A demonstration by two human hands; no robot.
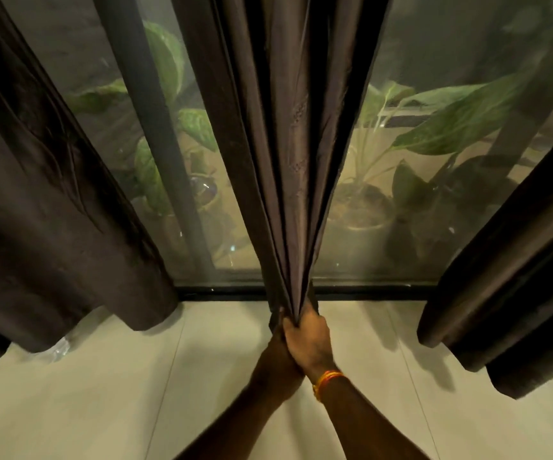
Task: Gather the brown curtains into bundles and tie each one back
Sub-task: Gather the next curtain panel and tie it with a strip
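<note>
Pale tiled floor, thin grout lines. Dark window track along its far edge. Crumpled clear scrap, possibly plastic, lying far left.

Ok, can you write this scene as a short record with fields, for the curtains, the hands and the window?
middle curtain: gathered into one bundle, not tied
left hand: grips the bundle's lower end
right hand: grips the same end, against the left hand
bracelet: orange, on the right wrist
left curtain: hangs loose
right curtain: hangs loose
window: potted plants behind the glass
</note>
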